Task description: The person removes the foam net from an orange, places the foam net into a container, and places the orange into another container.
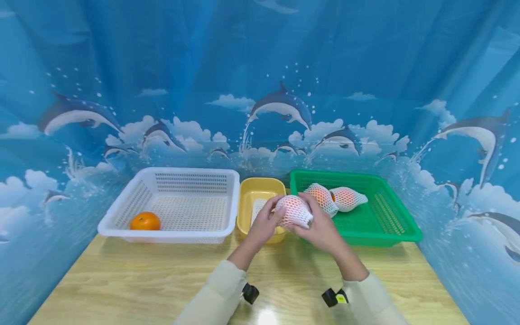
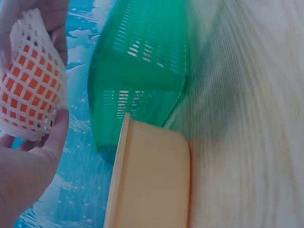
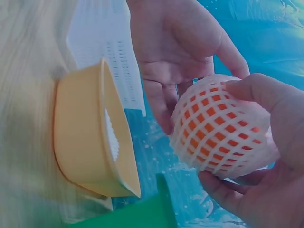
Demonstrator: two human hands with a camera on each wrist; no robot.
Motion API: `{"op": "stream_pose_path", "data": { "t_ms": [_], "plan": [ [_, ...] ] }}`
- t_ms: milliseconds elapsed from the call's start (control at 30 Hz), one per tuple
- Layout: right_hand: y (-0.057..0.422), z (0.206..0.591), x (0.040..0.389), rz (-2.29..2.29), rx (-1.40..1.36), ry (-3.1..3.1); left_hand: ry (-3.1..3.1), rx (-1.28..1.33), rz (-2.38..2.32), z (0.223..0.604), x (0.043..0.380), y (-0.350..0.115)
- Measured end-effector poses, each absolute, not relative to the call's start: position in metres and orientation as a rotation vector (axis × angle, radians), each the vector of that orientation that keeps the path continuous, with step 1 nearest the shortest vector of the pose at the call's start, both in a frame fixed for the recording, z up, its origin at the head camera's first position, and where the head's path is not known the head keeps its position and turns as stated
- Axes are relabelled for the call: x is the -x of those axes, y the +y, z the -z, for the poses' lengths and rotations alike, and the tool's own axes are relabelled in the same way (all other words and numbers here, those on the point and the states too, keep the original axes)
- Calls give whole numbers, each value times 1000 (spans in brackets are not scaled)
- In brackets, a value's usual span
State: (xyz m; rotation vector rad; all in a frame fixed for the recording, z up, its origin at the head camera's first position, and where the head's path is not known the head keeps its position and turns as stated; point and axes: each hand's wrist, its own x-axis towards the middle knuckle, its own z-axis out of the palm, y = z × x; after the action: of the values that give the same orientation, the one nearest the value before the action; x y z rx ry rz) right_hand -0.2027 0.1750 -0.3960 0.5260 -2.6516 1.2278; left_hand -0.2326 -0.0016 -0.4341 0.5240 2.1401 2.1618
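Observation:
An orange in a white foam net [image 1: 294, 211] is between the two hands, raised in front of the yellow basin and the green basket. My left hand [image 1: 266, 221] holds its left side, with thumb and fingers spread around the net, as the right wrist view shows. On the other side, my right hand [image 1: 321, 228] grips it with thumb and fingers [image 3: 223, 192]. Orange skin shows through the mesh in the left wrist view, where the net's gathered end points up. Inside the yellow basin [image 1: 262, 183] lies a white foam net [image 1: 257, 208], partly hidden by the left hand.
A white basket [image 1: 235, 194] at left holds one bare orange [image 1: 145, 221]. The green basket [image 1: 400, 212] at right contains netted oranges [image 1: 348, 199]. All containers stand along the back of the wooden table [image 1: 154, 280], before a blue dolphin-print curtain [image 1: 195, 58].

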Motion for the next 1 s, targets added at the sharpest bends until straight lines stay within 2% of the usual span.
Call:
{"op": "stream_pose_path", "data": {
  "t_ms": [267, 500, 700, 1000],
  "plan": [
    [169, 400, 199, -1324, -526, -2601, 1784, -202, -2372, 434, 224, -10],
    [166, 402, 197, -1428, -625, -2533, 1385, -42, -2505, 434, 219, -17],
    [162, 404, 201, -1462, -697, -2518, 1334, -27, -2444, 435, 213, -22],
    [164, 404, 204, -1596, -918, -2629, 1619, -119, -2235, 436, 200, -36]
  ]
}}
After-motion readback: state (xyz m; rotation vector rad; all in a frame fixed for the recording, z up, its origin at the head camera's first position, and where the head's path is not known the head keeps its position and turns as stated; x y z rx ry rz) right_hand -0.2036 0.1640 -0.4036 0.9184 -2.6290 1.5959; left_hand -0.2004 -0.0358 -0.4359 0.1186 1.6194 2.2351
